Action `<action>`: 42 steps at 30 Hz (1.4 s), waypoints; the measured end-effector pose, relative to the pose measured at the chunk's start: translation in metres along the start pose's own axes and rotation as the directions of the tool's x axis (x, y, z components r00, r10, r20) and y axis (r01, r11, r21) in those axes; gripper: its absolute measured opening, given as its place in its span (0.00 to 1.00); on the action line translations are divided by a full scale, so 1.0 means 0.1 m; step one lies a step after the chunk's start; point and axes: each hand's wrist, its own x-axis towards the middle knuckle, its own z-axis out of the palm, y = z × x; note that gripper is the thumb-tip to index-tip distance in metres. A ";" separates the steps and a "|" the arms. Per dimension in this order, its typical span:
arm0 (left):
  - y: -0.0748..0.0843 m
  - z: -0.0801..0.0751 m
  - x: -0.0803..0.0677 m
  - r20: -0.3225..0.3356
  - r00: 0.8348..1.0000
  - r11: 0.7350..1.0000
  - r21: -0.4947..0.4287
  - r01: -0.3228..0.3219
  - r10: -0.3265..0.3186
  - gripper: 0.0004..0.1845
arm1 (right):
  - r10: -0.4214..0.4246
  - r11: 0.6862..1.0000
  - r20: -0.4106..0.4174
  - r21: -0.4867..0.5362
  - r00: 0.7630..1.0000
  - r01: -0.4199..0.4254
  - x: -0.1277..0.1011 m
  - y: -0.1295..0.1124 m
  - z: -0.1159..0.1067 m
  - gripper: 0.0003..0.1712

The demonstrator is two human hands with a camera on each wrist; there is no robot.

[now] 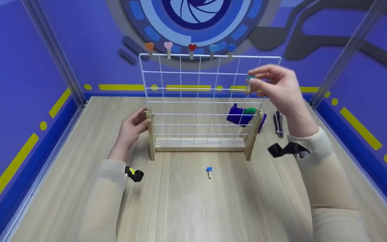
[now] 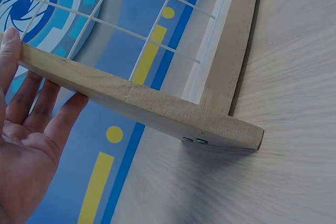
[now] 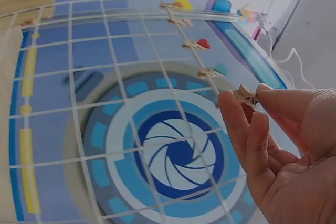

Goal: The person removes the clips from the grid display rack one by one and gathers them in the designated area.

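One small wooden peg (image 1: 250,83) with a teal heart on top is what we are pinching between the thumb and fingertips (image 3: 237,109) of our right hand (image 1: 278,88), raised in the air close to the upper right corner of the white wire grid (image 1: 207,97). The peg is sitting right at the very tips of the fingers, with little of it showing beyond them; whether its jaws are squeezed apart we cannot tell. It is near the top wire but not touching it, as far as we can judge.

Risks, as we are judging them: such a shallow pinch could let the peg twist or spring out and drop behind the grid; pushing against the wire could also tip the light stand backwards.

Against that, we are resting our left hand (image 1: 132,128) with fingers mostly straight against the upright wooden post (image 2: 131,98) at the grid's left end, touching rather than clasping it.

Five heart pegs (image 1: 192,49) are already clipped along the top wire, orange, pink, red, light blue and blue. Another blue heart peg (image 1: 209,171) is lying on the wooden table (image 1: 186,201), in front of the stand near the middle. Behind the grid, towards the table's far right corner, a blue tape dispenser (image 1: 244,115) and a dark tool (image 1: 278,123) are lying.
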 end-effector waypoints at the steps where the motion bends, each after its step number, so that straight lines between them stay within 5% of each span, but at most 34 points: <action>1: 0.00 0.00 0.00 0.000 1.000 1.000 0.000 -0.002 0.002 0.32 | 0.009 1.000 0.012 -0.022 1.000 -0.009 -0.04 0.03 0.01 0.13; 7: -0.01 -0.01 0.01 -0.009 1.000 1.000 0.000 -0.005 0.005 0.31 | 0.078 0.991 0.048 -0.108 0.996 -0.072 -0.24 0.24 0.07 0.17; 16: -0.02 0.00 0.01 -0.008 1.000 1.000 -0.003 -0.012 0.012 0.31 | 0.172 0.985 0.095 0.010 0.980 -0.174 -0.51 0.66 0.20 0.19; 30: -0.02 -0.01 0.00 -0.009 1.000 1.000 0.013 0.000 0.001 0.30 | 0.334 0.942 0.234 -0.054 0.913 -0.331 -0.94 1.36 0.47 0.20; 42: 0.01 0.01 -0.02 -0.014 1.000 1.000 -0.002 0.012 -0.012 0.30 | 0.443 0.897 0.254 -0.136 0.860 -0.421 -1.22 1.84 0.77 0.20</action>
